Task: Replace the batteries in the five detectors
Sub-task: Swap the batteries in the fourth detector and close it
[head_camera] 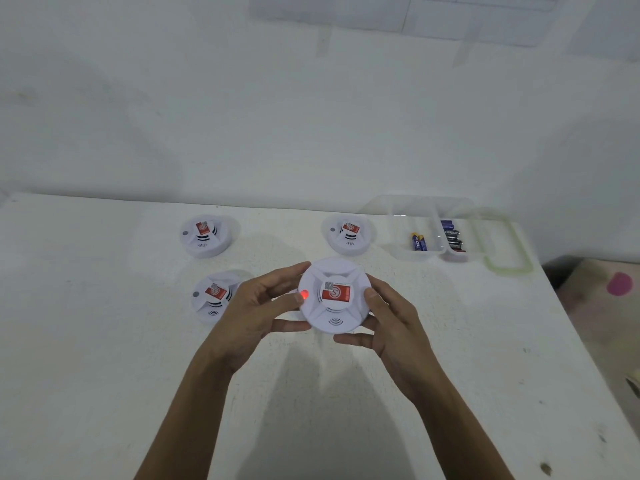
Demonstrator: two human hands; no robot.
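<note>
White table (104, 341): two clear tubs (401, 252), blue batteries (418, 242) left, black batteries (453, 240) right.

A round white detector (334, 295) is held face up above the white table (104, 341) between the left hand (254, 311) and the right hand (389, 322), gripped at its edges. A red light (304, 293) is lit on its left side (just by the left thumb), and a red sticker is seen at its centre. Three more detectors (205, 235) are set on the table behind and to the left. Batteries (452, 235) are kept in a clear divided tray (429, 254) at the right.
</note>
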